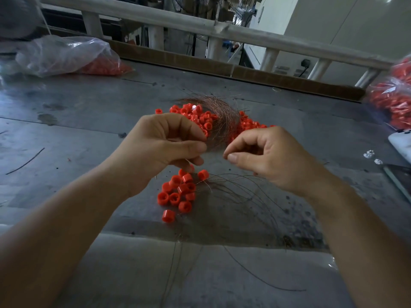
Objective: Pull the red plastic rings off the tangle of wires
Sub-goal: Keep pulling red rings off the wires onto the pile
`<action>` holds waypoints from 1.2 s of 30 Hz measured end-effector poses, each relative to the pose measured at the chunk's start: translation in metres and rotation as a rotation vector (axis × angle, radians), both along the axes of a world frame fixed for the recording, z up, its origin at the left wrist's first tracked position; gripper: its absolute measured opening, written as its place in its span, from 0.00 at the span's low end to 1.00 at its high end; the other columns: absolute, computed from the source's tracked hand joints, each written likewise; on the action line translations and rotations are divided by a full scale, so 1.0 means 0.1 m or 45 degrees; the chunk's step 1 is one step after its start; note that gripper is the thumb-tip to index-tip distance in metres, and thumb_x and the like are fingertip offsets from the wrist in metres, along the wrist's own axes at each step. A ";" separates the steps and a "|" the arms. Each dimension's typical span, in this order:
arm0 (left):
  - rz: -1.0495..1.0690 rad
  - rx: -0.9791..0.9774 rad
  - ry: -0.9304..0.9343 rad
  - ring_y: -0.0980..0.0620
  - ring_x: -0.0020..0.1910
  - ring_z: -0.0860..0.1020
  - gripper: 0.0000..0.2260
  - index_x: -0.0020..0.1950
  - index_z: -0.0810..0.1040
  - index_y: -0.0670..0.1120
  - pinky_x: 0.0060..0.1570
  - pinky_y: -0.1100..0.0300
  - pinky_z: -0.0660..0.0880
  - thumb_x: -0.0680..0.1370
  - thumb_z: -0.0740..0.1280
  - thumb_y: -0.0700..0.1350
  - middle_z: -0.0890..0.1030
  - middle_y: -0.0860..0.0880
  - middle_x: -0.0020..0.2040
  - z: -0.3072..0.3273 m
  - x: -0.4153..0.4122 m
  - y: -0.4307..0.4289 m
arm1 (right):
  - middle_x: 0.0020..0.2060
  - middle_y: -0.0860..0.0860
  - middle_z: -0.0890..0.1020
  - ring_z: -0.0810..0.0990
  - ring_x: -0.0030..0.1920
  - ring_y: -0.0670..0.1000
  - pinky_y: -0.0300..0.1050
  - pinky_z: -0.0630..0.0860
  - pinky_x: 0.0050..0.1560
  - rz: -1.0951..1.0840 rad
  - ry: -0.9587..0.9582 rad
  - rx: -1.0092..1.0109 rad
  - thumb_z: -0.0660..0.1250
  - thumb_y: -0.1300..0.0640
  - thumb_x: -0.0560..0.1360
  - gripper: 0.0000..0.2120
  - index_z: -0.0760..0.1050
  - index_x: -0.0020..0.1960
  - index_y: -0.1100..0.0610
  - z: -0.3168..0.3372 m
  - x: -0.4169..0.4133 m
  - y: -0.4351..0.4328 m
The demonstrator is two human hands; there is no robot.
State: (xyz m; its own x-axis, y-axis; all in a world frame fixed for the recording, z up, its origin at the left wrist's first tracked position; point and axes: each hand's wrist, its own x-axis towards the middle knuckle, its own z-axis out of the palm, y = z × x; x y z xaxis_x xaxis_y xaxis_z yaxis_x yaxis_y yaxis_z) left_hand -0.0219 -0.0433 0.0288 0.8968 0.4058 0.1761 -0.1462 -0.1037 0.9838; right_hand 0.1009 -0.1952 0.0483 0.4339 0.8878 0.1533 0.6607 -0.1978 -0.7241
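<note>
A coppery tangle of wires (219, 112) lies on the grey metal table (77, 121), with many red plastic rings (193, 114) heaped around it. My left hand (164, 143) is raised over the table, thumb and forefinger pinching thin wire strands that lead back to the tangle. My right hand (264, 154) hovers just to the right, thumb and forefinger tips nearly together; whether a strand sits between them is unclear. Below the hands lies a second pile of loose red rings (178, 192), with thin dark wires (242, 192) fanning out to the right.
A clear plastic bag (64, 54) holding red rings lies at the far left. Another bag of red rings (393, 98) sits at the right edge. A white phone (400, 143) and small white bits (369, 154) lie nearby. A wooden rail (200, 25) bounds the far side.
</note>
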 end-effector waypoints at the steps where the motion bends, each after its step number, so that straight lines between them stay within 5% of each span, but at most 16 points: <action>1: 0.043 0.093 0.013 0.54 0.29 0.80 0.09 0.36 0.79 0.46 0.30 0.65 0.77 0.58 0.71 0.44 0.81 0.49 0.30 -0.01 0.00 0.01 | 0.29 0.42 0.79 0.76 0.31 0.39 0.30 0.72 0.32 -0.001 -0.042 -0.036 0.70 0.59 0.70 0.07 0.78 0.37 0.48 -0.01 0.00 0.00; 6: 0.116 0.572 0.242 0.58 0.31 0.79 0.11 0.33 0.79 0.53 0.34 0.67 0.77 0.63 0.76 0.38 0.82 0.54 0.35 -0.09 0.02 0.06 | 0.32 0.45 0.79 0.76 0.34 0.39 0.29 0.72 0.36 0.027 -0.163 -0.189 0.72 0.57 0.69 0.08 0.76 0.37 0.46 -0.09 -0.03 0.05; 12: 0.096 0.414 0.288 0.61 0.32 0.79 0.09 0.36 0.82 0.53 0.35 0.68 0.76 0.59 0.74 0.53 0.83 0.54 0.34 -0.12 0.03 0.11 | 0.33 0.42 0.79 0.74 0.33 0.35 0.26 0.68 0.35 0.042 -0.249 -0.333 0.72 0.56 0.70 0.06 0.77 0.37 0.47 -0.21 -0.04 0.10; 15: 0.409 0.510 0.263 0.61 0.34 0.78 0.05 0.33 0.80 0.53 0.38 0.67 0.71 0.68 0.73 0.43 0.81 0.55 0.32 -0.19 0.09 0.24 | 0.33 0.41 0.78 0.74 0.32 0.35 0.26 0.68 0.35 0.047 -0.293 -0.344 0.72 0.55 0.69 0.02 0.79 0.40 0.50 -0.23 -0.03 0.11; 21: 0.595 1.013 0.442 0.47 0.58 0.73 0.20 0.66 0.73 0.49 0.54 0.59 0.65 0.75 0.65 0.38 0.73 0.45 0.59 -0.35 0.22 0.41 | 0.34 0.42 0.79 0.76 0.38 0.38 0.29 0.72 0.40 -0.008 -0.284 -0.241 0.71 0.48 0.69 0.05 0.79 0.40 0.49 -0.20 -0.03 0.09; 25: 0.483 1.142 0.651 0.43 0.67 0.64 0.21 0.71 0.65 0.50 0.64 0.55 0.61 0.78 0.60 0.42 0.65 0.44 0.69 -0.43 0.33 0.43 | 0.33 0.43 0.79 0.76 0.39 0.39 0.29 0.73 0.40 -0.048 -0.261 -0.186 0.69 0.50 0.70 0.04 0.76 0.38 0.47 -0.16 -0.01 0.07; 32: 0.572 1.239 0.546 0.44 0.54 0.73 0.11 0.56 0.80 0.48 0.48 0.58 0.64 0.75 0.66 0.41 0.76 0.45 0.52 -0.42 0.33 0.47 | 0.34 0.43 0.79 0.78 0.37 0.40 0.31 0.74 0.41 -0.136 -0.262 -0.146 0.69 0.52 0.71 0.03 0.77 0.39 0.49 -0.14 0.05 0.05; 36: 0.617 1.206 0.497 0.45 0.52 0.75 0.12 0.57 0.79 0.47 0.47 0.59 0.65 0.74 0.65 0.39 0.78 0.46 0.50 -0.40 0.32 0.44 | 0.33 0.43 0.79 0.77 0.37 0.40 0.30 0.74 0.39 -0.211 -0.288 -0.106 0.69 0.52 0.71 0.04 0.78 0.38 0.49 -0.14 0.09 0.05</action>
State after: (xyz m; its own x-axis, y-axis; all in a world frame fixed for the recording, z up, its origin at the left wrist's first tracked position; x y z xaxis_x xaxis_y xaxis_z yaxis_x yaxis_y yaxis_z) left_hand 0.0099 0.0003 -0.0110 0.7422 0.5776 0.3398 0.4117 -0.7931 0.4489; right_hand 0.1099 -0.1906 0.0347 0.5371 0.8213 0.1923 0.7574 -0.3692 -0.5385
